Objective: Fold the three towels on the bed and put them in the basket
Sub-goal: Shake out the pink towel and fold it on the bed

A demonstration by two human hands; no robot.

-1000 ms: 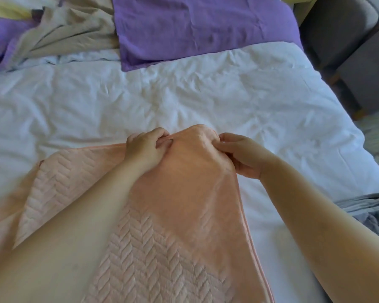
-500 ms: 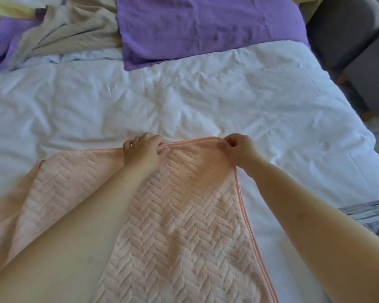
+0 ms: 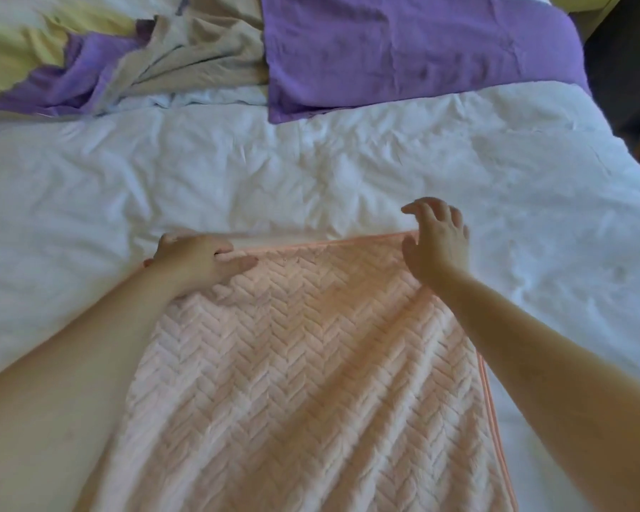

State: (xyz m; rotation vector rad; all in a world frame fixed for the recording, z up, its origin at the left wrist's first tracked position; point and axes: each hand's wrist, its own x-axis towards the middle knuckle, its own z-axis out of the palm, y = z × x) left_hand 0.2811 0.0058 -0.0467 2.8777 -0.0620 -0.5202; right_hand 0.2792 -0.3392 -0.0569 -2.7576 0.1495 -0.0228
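Observation:
A pale pink towel (image 3: pixel 311 364) with a herringbone weave and an orange-pink hem lies flat on the white bed (image 3: pixel 311 171), its far edge running between my hands. My left hand (image 3: pixel 196 260) rests flat on the towel's far left corner, fingers pointing right. Over the far right corner hovers my right hand (image 3: pixel 436 238), fingers spread, holding nothing. A purple towel (image 3: pixel 414 49) lies spread at the back of the bed. A beige cloth (image 3: pixel 185 57) is crumpled to its left. No basket is in view.
Crumpled purple, yellow and white bedding (image 3: pixel 41 61) lies at the back left. The bed's right edge drops off beside dark grey furniture (image 3: pixel 629 61) at the upper right.
Both hands held the towel's folded-over edge a second ago. They drew it away from me and spread apart, laid it flat, then let go. The camera view shifted.

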